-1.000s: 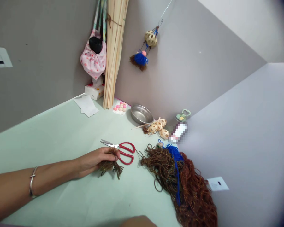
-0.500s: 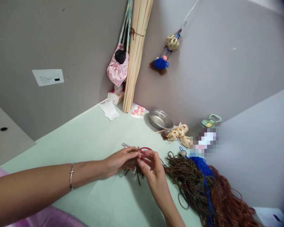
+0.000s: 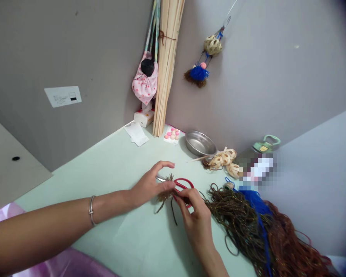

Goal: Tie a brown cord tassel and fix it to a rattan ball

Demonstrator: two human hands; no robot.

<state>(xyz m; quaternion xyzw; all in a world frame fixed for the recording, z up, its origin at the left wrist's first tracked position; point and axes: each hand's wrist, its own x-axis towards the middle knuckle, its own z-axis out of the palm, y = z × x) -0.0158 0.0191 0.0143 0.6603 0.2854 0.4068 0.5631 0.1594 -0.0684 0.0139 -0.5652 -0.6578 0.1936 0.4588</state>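
My left hand point(image 3: 145, 190) has its thumb across a short bundle of brown cord point(image 3: 163, 195), gripping it, while the index finger is raised off it. Cut ends stick up above the thumb and the rest hangs below; the other fingers are mostly hidden. On the bundle's right side, the thumb and fingers of my right hand point(image 3: 196, 215) are closed in a pinch on brown cord. A loose dark strand dangles between the hands. Behind both hands are scissors point(image 3: 184, 181) with red handles, blades pointing left, partly covered.
Brown, blue and rust cords point(image 3: 242, 215) are heaped at right. Behind stand a metal bowl point(image 3: 201, 143), woven balls point(image 3: 225, 157), a packet of pink beads point(image 3: 172, 134) and a green-lidded bottle point(image 3: 266, 146). Wooden strips point(image 3: 168, 69) lean in the corner; a ball-and-tassel ornament point(image 3: 212, 46) hangs nearby.
The left index finger has lifted away from the thumb, uncovering the bundle's upper ends. My right hand has moved slightly right and down. The view has shifted a little.
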